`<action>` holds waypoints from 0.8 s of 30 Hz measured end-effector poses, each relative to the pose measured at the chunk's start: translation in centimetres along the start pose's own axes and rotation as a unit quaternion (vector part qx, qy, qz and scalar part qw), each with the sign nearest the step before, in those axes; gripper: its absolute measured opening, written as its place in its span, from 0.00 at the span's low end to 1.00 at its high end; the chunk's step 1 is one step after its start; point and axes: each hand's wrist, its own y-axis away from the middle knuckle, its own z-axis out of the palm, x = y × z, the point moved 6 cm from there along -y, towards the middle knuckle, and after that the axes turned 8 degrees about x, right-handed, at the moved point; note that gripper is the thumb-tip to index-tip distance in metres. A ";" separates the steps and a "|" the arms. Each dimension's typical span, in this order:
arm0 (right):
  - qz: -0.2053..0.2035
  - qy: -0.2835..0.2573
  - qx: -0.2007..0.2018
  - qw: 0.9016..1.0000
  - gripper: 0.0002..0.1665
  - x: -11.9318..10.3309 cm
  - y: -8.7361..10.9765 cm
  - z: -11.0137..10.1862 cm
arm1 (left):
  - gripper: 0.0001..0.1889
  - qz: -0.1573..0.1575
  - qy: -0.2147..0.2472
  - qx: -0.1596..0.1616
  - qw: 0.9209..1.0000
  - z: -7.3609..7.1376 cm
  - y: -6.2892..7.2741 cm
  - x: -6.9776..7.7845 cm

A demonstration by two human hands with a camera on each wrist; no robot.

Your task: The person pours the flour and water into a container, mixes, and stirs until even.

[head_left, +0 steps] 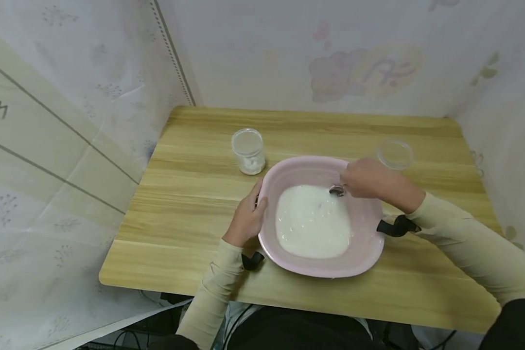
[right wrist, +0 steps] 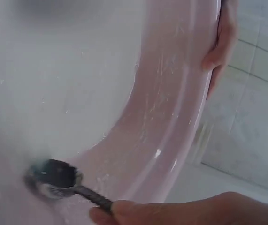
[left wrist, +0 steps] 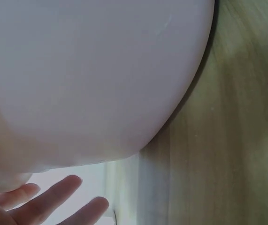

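A pink basin (head_left: 323,267) stands on the wooden table, with white milky liquid (head_left: 312,223) in its bottom. My right hand (head_left: 372,180) is over the basin's far right rim and pinches the handle of a metal spoon (right wrist: 56,178). The round bowl of the spoon is inside the basin, at the edge of the liquid. On the basin's left side, my left hand (head_left: 248,216) holds the rim, its thumb at the edge. The left wrist view shows fingers (left wrist: 54,197) spread by the basin's outer wall, partly cut off by the frame.
Behind the basin to the left is a clear jar (head_left: 248,153) with white contents. A clear round lid (head_left: 395,154) lies behind my right hand. Patterned sheets (head_left: 267,58) hang around the wooden table (head_left: 175,233). Black straps (head_left: 395,226) are on my wrists.
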 end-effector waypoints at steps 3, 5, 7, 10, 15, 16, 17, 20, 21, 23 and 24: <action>0.000 0.002 -0.031 1.000 0.16 -0.8 0.9 -0.5 | 0.31 0.007 -0.021 0.008 1.000 -0.3 0.0 0.2; -0.014 -0.022 -0.056 0.998 0.16 -1.7 1.3 -0.6 | 0.31 0.012 -0.036 0.015 0.999 -0.4 0.0 0.4; -0.037 -0.072 -0.091 0.993 0.18 -2.5 1.6 -0.2 | 0.31 0.014 -0.048 0.018 0.999 -0.5 0.0 0.6; -0.070 -0.165 -0.149 0.972 0.23 -3.8 1.7 1.1 | 0.31 0.010 -0.057 0.018 0.998 -0.7 0.0 0.6; -0.086 -0.293 -0.173 0.937 0.22 -5.8 0.4 2.6 | 0.31 -0.003 -0.043 0.020 0.999 -1.0 0.1 0.7; -0.086 -0.309 -0.168 0.932 0.20 -6.2 0.0 2.7 | 0.31 -0.003 -0.038 0.020 0.999 -1.0 0.2 0.7; -0.083 -0.322 -0.162 0.929 0.19 -6.5 -0.5 2.8 | 0.31 -0.002 -0.032 0.019 0.999 -0.9 0.1 0.8; -0.065 -0.343 -0.134 0.927 0.18 -7.1 -2.0 2.9 | 0.31 0.007 -0.016 0.012 1.000 -0.7 -0.1 1.0; -0.057 -0.345 -0.120 0.929 0.18 -7.1 -2.5 2.9 | 0.31 0.013 -0.014 0.010 1.000 -0.6 -0.2 1.2; -0.033 -0.348 -0.088 0.933 0.18 -6.7 -3.4 2.9 | 0.32 0.023 -0.015 0.006 1.000 -0.2 -0.3 1.4; -0.025 -0.345 -0.065 0.936 0.18 -6.4 -3.8 2.9 | 0.32 0.026 -0.016 0.005 1.000 0.0 -0.4 1.6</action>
